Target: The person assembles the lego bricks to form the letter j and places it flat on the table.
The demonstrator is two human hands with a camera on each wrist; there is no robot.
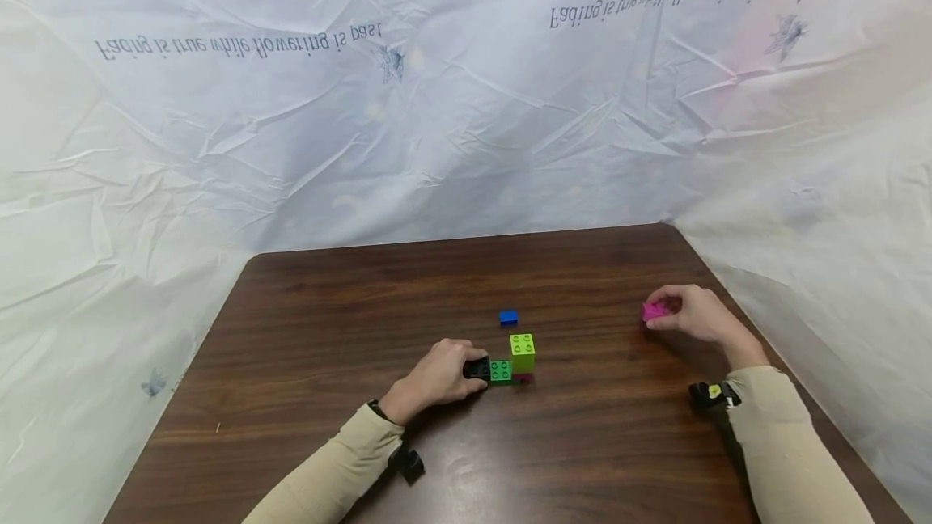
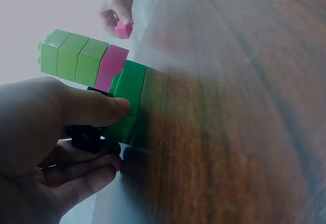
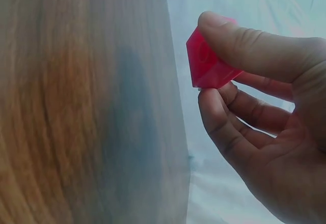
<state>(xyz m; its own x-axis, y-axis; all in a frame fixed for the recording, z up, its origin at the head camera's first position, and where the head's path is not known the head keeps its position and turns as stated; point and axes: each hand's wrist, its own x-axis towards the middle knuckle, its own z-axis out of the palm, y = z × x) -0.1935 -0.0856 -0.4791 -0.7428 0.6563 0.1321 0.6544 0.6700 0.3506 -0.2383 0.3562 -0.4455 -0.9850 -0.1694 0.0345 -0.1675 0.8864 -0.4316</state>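
My left hand (image 1: 440, 372) holds a toy brick build at its left end, where a black brick (image 1: 476, 367) sits. The thumb lies along the side of a green brick (image 2: 131, 89) at the bottom of the build. On its right end, a magenta brick (image 2: 111, 66) carries a stack of several lime-green bricks (image 1: 522, 352). Off to the right, above the tabletop, my right hand (image 1: 701, 315) pinches a single pink brick (image 3: 199, 61) between thumb and fingertips. Part of the black brick is hidden by the left fingers.
A small blue brick (image 1: 507, 317) lies behind the build on the brown wooden table (image 1: 364, 289). White printed sheeting (image 1: 466, 136) hangs along the table's back and sides. Each wrist wears a black strap with a small device.
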